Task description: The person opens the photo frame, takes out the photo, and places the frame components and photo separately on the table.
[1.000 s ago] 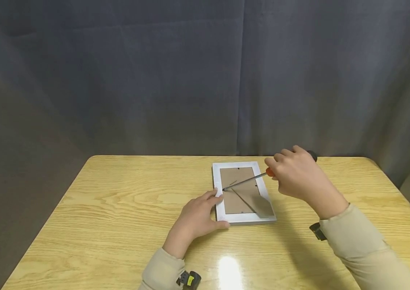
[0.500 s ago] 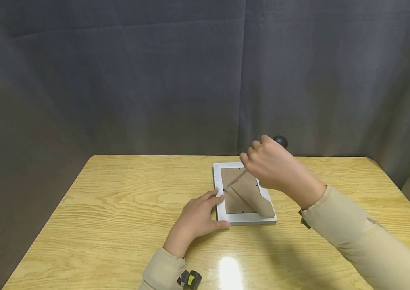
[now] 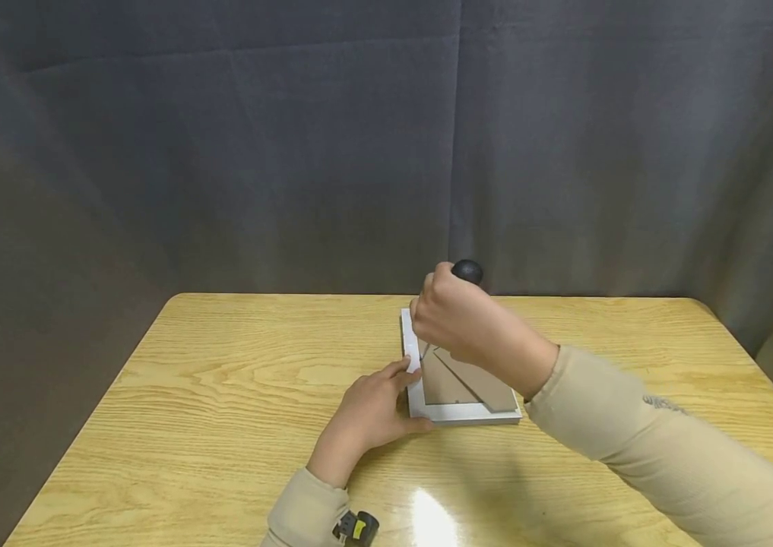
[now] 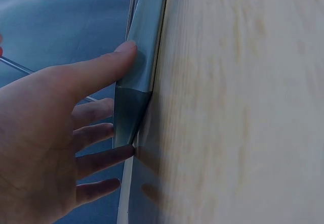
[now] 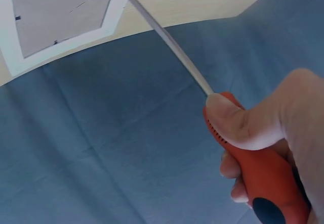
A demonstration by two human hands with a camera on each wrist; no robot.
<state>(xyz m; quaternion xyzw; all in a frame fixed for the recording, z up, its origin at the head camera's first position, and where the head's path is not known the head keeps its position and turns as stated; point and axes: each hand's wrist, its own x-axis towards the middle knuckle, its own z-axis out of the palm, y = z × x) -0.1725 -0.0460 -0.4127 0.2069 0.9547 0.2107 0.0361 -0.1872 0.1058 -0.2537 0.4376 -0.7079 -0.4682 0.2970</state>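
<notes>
The left hand (image 3: 371,410), fingers extended, touches a white rectangular frame (image 3: 457,412), likely light, stiff, best edge-held; the right hand (image 3: 461,317) grips an orange-and-black-handled metal screwdriver (image 5: 260,169).

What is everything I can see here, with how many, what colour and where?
Table: one, yellowish wood, under the work
Curtain: one, dark grey, behind table
Frame: one, white, on table
Backing: one, brown, inside frame
Tabs: at least two, dark, at backing's edges
Stand: one, brown, across backing
Screwdriver: one, orange and black, metal shaft reaching frame's inner left edge
Gadget: one, black and yellow, at left cuff
Sleeves: two, beige, on both arms
Left hand: one, touching frame
Right hand: one, gripping screwdriver
</notes>
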